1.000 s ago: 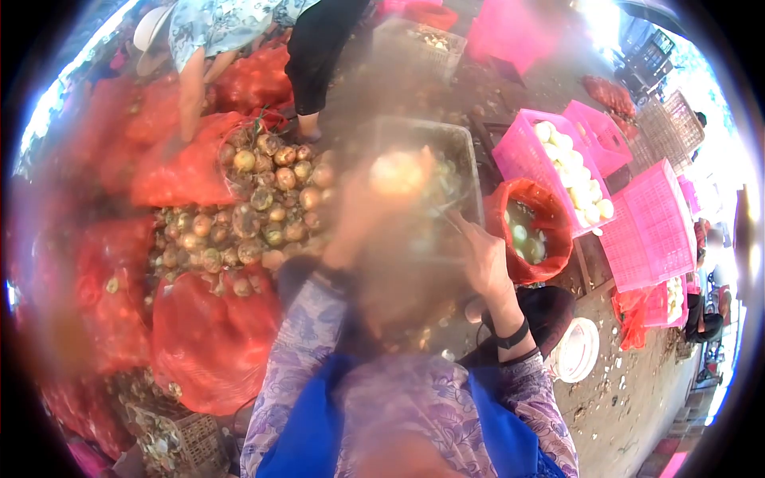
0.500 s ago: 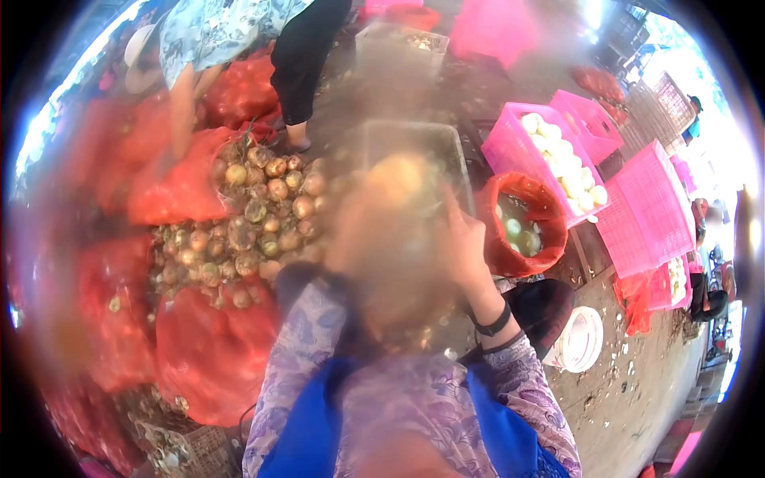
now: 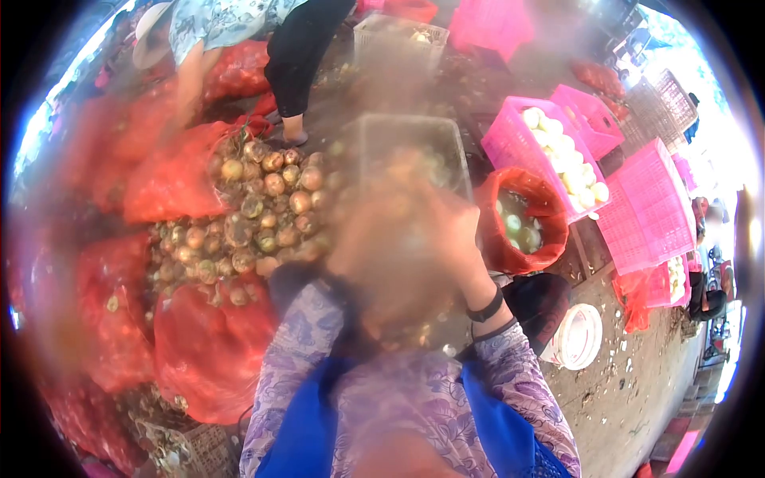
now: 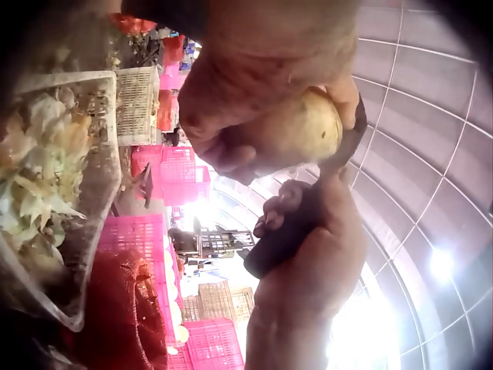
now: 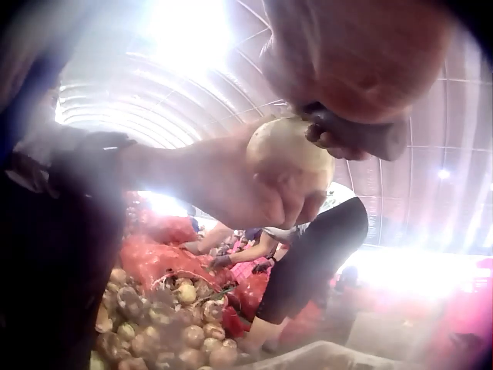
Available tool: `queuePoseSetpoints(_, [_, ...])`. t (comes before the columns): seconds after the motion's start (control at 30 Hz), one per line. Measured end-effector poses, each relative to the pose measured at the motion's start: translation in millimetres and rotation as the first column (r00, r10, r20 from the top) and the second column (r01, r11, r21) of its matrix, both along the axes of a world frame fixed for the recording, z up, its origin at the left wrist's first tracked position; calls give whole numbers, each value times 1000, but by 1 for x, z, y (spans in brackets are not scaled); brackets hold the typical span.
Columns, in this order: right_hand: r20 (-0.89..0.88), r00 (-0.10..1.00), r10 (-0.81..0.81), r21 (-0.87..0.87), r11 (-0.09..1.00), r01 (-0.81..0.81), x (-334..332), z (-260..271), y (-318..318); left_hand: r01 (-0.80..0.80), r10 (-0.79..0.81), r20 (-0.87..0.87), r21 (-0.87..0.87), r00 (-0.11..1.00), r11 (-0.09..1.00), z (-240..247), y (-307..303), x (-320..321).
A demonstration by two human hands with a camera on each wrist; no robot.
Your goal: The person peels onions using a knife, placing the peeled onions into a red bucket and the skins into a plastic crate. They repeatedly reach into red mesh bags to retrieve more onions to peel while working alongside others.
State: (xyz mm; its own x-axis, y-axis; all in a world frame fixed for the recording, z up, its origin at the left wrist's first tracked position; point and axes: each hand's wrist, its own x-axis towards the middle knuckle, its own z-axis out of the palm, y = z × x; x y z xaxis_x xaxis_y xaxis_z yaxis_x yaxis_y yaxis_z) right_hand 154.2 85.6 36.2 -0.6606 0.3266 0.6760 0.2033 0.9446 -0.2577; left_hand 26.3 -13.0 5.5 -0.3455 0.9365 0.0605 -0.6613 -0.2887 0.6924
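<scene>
My left hand (image 3: 368, 235) grips a pale, partly peeled onion (image 4: 304, 132), its fingers wrapped round the side. In the right wrist view the onion (image 5: 279, 146) looks whitish and smooth. Curled around the dark handle of a knife (image 4: 283, 243), my right hand (image 3: 457, 237) is close against the onion. Its thumb reaches up to the onion's end in the left wrist view, and the blade is mostly hidden. Both hands are over a pale crate (image 3: 413, 119) with peelings in it; a smear blurs them in the head view.
Unpeeled onions (image 3: 255, 207) lie heaped on the left among red mesh sacks (image 3: 211, 346). On the right are a red-lined bucket (image 3: 488, 227) with peeled onions, pink crates (image 3: 506, 143) and a white bucket (image 3: 578, 338). Another person (image 3: 227, 24) bends over the sacks.
The right hand has moved in toward the left hand and the onion, and the gap between the hands has closed. The bending person's arm has shifted slightly.
</scene>
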Motion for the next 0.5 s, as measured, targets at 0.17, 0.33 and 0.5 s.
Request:
queuePoseSetpoints(0.17, [-335,939,-84,-528,842,-113,-3,-31,26,-8,12,-110,33,994,999,-33,10,-12])
queuePoseSetpoints(0.33, [-118,979,-169,-517,852,85,13,-16,22,-7,8,-11,63,1000,998,-39,21,-14])
queuePoseSetpoints(0.5, [-119,981,-156,-390,915,98,21,-25,27,-218,230,-467,81,854,973,-62,31,-19])
